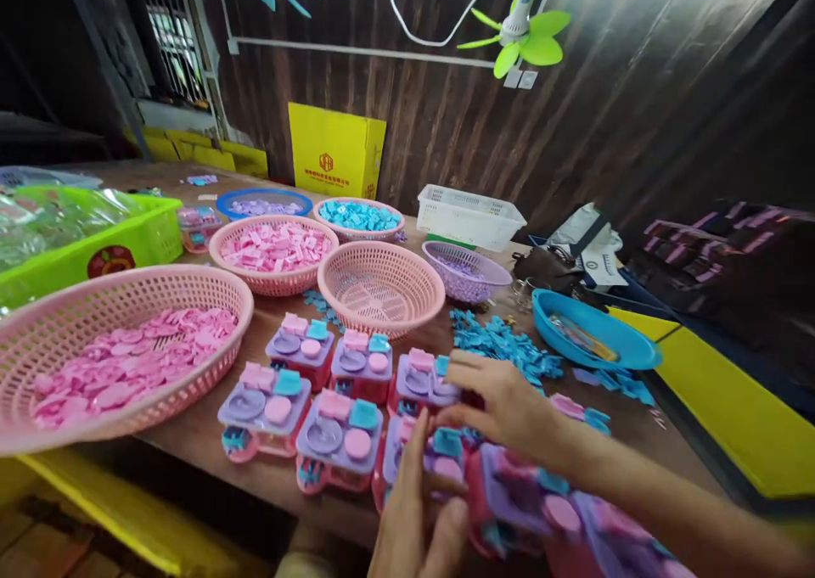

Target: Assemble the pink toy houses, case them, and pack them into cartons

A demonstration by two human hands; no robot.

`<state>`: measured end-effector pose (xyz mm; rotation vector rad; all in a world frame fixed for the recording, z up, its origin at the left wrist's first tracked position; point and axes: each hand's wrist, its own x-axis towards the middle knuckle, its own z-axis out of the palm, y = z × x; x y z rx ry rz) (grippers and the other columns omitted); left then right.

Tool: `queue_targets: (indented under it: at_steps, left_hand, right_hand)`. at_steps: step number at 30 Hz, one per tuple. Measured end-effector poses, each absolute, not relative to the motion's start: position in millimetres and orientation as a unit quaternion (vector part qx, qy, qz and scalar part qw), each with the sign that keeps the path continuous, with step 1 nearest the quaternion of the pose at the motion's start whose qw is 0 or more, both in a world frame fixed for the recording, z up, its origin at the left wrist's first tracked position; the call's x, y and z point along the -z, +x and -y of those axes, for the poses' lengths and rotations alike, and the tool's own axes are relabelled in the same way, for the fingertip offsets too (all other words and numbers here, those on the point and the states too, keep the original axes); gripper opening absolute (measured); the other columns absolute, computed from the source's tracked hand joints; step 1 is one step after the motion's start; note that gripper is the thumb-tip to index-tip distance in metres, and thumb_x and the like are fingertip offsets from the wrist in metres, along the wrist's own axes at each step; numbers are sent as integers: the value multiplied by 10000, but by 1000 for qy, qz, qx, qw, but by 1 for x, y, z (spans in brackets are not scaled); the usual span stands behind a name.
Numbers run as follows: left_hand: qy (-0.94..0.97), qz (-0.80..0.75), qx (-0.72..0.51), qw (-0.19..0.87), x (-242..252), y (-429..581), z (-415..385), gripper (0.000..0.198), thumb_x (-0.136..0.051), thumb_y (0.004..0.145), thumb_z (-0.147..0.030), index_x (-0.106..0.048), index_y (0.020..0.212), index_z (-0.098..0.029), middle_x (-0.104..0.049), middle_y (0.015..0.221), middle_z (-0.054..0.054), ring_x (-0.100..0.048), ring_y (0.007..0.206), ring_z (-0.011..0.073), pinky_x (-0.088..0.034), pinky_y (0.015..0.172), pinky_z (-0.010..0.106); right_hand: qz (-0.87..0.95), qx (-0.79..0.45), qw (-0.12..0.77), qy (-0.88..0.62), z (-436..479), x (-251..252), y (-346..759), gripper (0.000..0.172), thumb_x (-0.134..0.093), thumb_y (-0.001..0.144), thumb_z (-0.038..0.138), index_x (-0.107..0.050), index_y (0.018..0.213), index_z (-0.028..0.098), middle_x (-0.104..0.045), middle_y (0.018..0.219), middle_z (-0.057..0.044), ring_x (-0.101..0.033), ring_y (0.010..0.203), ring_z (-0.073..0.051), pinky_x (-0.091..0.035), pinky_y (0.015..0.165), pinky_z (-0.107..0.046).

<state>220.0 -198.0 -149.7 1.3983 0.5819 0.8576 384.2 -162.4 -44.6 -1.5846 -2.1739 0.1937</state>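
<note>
Several small toy units point(337, 429) with purple tops, pink bases and pink and teal pieces stand in rows on the wooden table point(191, 429). My left hand point(413, 519) rises from the near edge, its fingers resting against the front unit point(424, 455). From the right, my right hand point(503, 404) reaches in with fingers curled over the same unit and the one behind it point(424, 378). Whether they pinch a small piece is hidden. A heap of loose teal pieces point(503, 345) lies just beyond my right hand.
At the left stands a large pink basket of pink discs point(120, 361). Behind are a pink-piece basket point(273, 251), an empty pink basket point(380, 288), a teal-piece basket point(358, 217), a purple basket point(467, 272), a blue dish point(592, 330), a green crate point(82, 238) and a white crate point(469, 215).
</note>
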Motion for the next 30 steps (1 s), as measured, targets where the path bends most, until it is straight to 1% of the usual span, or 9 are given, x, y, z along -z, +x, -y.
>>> queue_targets:
  at_steps: [3,6,10,14,17,19,22,25,30]
  left_hand:
    - [417,-208,-342,816,146,239,216,694,-518,825,-516,-247,1408,-254,-549,1208,110,-597,959,226,-512,783,359]
    - [309,-163,-276,895,149,249,237,603,-618,761,-516,-407,1251,-236,-600,1075,67,-630,814,155,-520,695,279]
    - [334,-146,-209,907,161,250,257,512,-644,726,-538,-462,1029,-169,-624,697,6,-624,586,115,-501,594,227]
    - [356,-189,-199,893,167,249,262,561,-650,681,-591,-449,968,-153,-623,690,14,-637,578,124,-482,560,206]
    - [355,-222,-218,882,166,248,259,589,-652,667,-603,-431,980,-156,-610,695,4,-638,583,129,-471,549,205]
    - [358,-236,-229,874,165,247,257,598,-652,664,-605,-420,985,-157,-606,688,0,-627,568,125,-464,540,207]
    - [363,-256,-240,863,165,246,256,605,-649,663,-607,-416,994,-157,-597,680,-10,-613,551,117,-456,528,207]
    - [369,-272,-247,854,167,245,257,600,-646,669,-601,-420,997,-153,-595,683,-10,-607,551,115,-453,528,208]
    - [360,-284,-257,851,168,247,255,594,-621,689,-607,-421,1013,-151,-593,683,-7,-607,555,122,-447,529,214]
  right_hand:
    - [764,-63,218,-604,234,61,368,142,-460,826,101,-574,797,181,-585,807,-32,-551,691,-127,-445,599,-215]
    - [719,-133,258,-631,281,81,361,285,-363,830,63,-590,957,179,-607,936,-73,-584,791,-142,-483,680,-235]
    - [596,-289,353,-661,314,102,366,166,-469,861,235,-621,812,189,-601,773,-31,-569,710,-140,-467,627,-233]
    - [461,-388,434,-670,321,119,382,277,-550,816,437,-598,758,170,-474,539,40,-427,457,-91,-352,433,-211]
    - [527,-200,435,-702,313,131,397,272,-537,832,412,-622,722,178,-522,614,6,-484,563,-125,-389,528,-246]
    - [603,-28,372,-704,304,142,402,262,-468,882,314,-653,745,187,-576,704,-31,-513,685,-164,-399,619,-278]
    - [657,156,237,-698,293,156,400,301,-383,892,136,-668,805,179,-608,742,-55,-489,740,-193,-362,646,-302]
    - [654,216,175,-704,288,163,393,274,-417,852,62,-653,760,168,-605,742,-55,-464,752,-201,-332,649,-302]
    - [654,187,197,-706,288,162,389,229,-466,846,86,-635,726,183,-584,705,-30,-442,727,-191,-311,637,-286]
